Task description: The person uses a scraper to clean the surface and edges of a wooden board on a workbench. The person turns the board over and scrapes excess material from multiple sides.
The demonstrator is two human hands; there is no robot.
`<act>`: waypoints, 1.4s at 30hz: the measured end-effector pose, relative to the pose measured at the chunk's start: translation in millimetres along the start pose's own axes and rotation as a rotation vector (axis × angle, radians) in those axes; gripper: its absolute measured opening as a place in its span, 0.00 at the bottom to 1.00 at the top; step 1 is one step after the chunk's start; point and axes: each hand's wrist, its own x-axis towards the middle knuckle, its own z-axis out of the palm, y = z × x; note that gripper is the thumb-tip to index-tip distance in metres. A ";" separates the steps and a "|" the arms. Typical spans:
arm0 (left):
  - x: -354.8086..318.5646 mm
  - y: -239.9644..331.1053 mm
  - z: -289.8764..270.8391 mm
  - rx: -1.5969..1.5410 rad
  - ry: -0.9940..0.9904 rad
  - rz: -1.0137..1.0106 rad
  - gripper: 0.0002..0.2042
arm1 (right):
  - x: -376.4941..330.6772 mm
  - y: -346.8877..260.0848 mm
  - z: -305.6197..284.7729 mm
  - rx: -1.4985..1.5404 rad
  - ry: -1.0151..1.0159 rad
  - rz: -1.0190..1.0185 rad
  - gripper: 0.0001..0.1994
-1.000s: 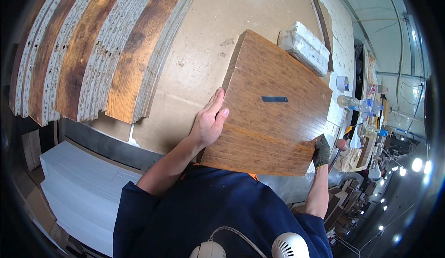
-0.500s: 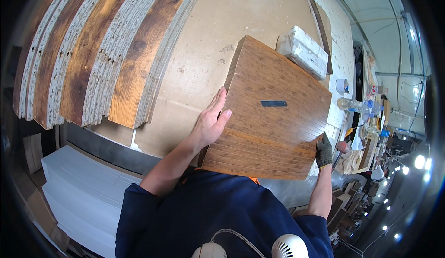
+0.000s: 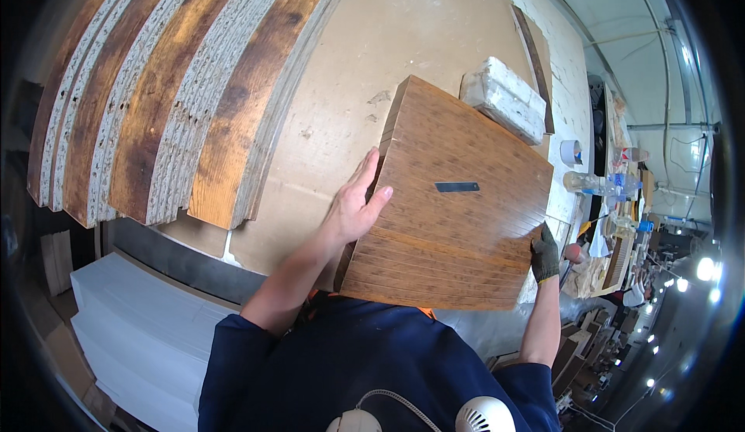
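Note:
A stack of brown wood-grain boards sits before me, the several board edges showing as fine lines along its near side. On the top board lies a small dark blade-like strip. Bare, with fingers stretched and thumb apart, my left hand rests flat against the stack's left side. My right hand, in a dark grey glove, lies along the right side near the front corner, its fingers extended and partly in shadow. A white, worn block stands against the far right edge of the boards.
Thick boards with wood-grain edges are stacked at the left of the tan worktable. White sheets lie below them. At the right are a tape roll, a clear plastic bottle and a cluttered bench.
The view has shifted slightly, so the boards and strip appear a little lower. Both hands keep their places at the stack's sides.

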 end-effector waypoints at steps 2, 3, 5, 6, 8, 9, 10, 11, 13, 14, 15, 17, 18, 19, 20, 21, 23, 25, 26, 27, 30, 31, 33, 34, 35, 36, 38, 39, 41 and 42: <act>11.6 -0.3 -2.6 0.031 -0.037 -0.013 0.35 | 4.5 -5.1 5.1 0.137 -0.014 0.029 0.39; 14.6 -0.6 -2.9 0.040 -0.040 0.002 0.35 | 6.3 -6.6 7.6 0.165 -0.026 0.000 0.40; 18.1 -1.6 -1.3 0.022 -0.066 -0.020 0.35 | 9.4 -9.0 10.9 0.184 0.005 -0.017 0.40; 18.6 -2.6 -0.3 0.011 -0.081 -0.032 0.35 | 10.6 -9.6 11.7 0.215 -0.041 -0.047 0.40; 18.4 -5.0 0.9 -0.007 -0.063 -0.023 0.34 | 12.7 -10.0 12.0 0.191 -0.041 -0.021 0.40; 17.7 -6.2 1.8 -0.018 -0.059 -0.029 0.34 | 13.4 -9.9 11.3 0.186 -0.067 -0.012 0.40; 17.3 -7.6 2.6 -0.026 -0.056 -0.032 0.34 | 14.3 -9.5 10.5 0.206 -0.057 0.003 0.40; 17.0 -8.9 3.4 -0.038 -0.050 -0.039 0.33 | 14.8 -8.9 9.1 0.225 -0.047 0.017 0.40; 16.8 -11.0 4.6 -0.051 -0.041 -0.039 0.33 | 15.8 -7.1 6.2 0.255 -0.096 -0.005 0.41; 17.0 -11.7 5.2 -0.052 -0.038 -0.033 0.34 | 16.3 -6.1 4.7 0.228 -0.063 0.022 0.42; 17.0 -12.2 5.6 -0.051 -0.035 -0.042 0.34 | 16.6 -5.1 3.3 0.219 -0.063 0.026 0.42; 16.8 -12.5 6.3 -0.065 -0.028 -0.036 0.33 | 17.6 -3.5 0.9 0.204 -0.065 0.020 0.43; 16.4 -12.5 6.2 -0.071 -0.026 -0.038 0.33 | 18.3 -3.2 -0.1 0.197 -0.067 0.010 0.44; 16.1 -12.3 5.8 -0.076 -0.033 -0.048 0.34 | 19.3 -3.1 -0.6 0.194 -0.107 -0.019 0.44; 16.1 -12.1 5.1 -0.079 -0.041 -0.053 0.34 | 20.5 -3.9 -0.9 0.168 -0.068 0.011 0.44; 16.6 -11.8 4.0 -0.085 -0.046 -0.044 0.34 | 22.0 -5.2 -0.7 0.147 -0.070 0.018 0.44; 19.6 -11.0 0.6 -0.050 -0.068 -0.024 0.36 | 26.0 -10.2 0.8 0.137 -0.062 0.018 0.44; 25.6 -9.7 -1.6 -0.035 -0.079 -0.023 0.37 | 31.2 -17.7 4.2 0.141 -0.007 0.024 0.44; 30.8 -8.9 -2.4 -0.033 -0.080 -0.035 0.38 | 34.1 -21.9 6.4 0.168 -0.058 -0.015 0.44; 35.7 -8.0 -3.1 -0.031 -0.082 -0.049 0.39 | 37.1 -26.6 8.6 0.181 -0.074 -0.035 0.44; 47.4 -5.4 -4.6 -0.063 -0.104 -0.069 0.39 | 44.6 -37.6 14.8 0.145 -0.136 -0.080 0.44; 49.5 -4.8 -4.3 -0.068 -0.112 -0.084 0.39 | 46.8 -39.7 16.0 0.133 -0.145 -0.078 0.44; 51.6 -4.6 -3.7 -0.079 -0.132 -0.116 0.39 | 50.2 -40.8 16.5 0.123 -0.155 -0.070 0.44; 51.7 -4.8 -3.3 -0.086 -0.128 -0.122 0.39 | 51.6 -39.9 15.7 0.126 -0.156 -0.065 0.44; 51.7 -5.3 -2.7 -0.093 -0.126 -0.127 0.39 | 53.1 -38.2 14.4 0.162 -0.206 -0.088 0.44; 51.4 -6.0 -2.1 -0.101 -0.124 -0.133 0.39 | 54.6 -36.0 12.6 0.141 -0.158 -0.045 0.45; 51.5 -7.3 -0.3 -0.138 -0.105 -0.117 0.38 | 57.6 -31.0 8.3 0.164 -0.119 -0.008 0.45; 51.4 -7.7 0.4 -0.158 -0.100 -0.112 0.38 | 58.8 -28.8 6.2 0.172 -0.166 -0.023 0.45; 51.6 -7.8 1.0 -0.126 -0.091 -0.111 0.38 | 60.6 -26.3 3.4 0.217 -0.221 -0.057 0.45; 51.6 -7.5 1.0 -0.113 -0.088 -0.112 0.38 | 61.1 -26.2 3.0 0.172 -0.159 -0.029 0.45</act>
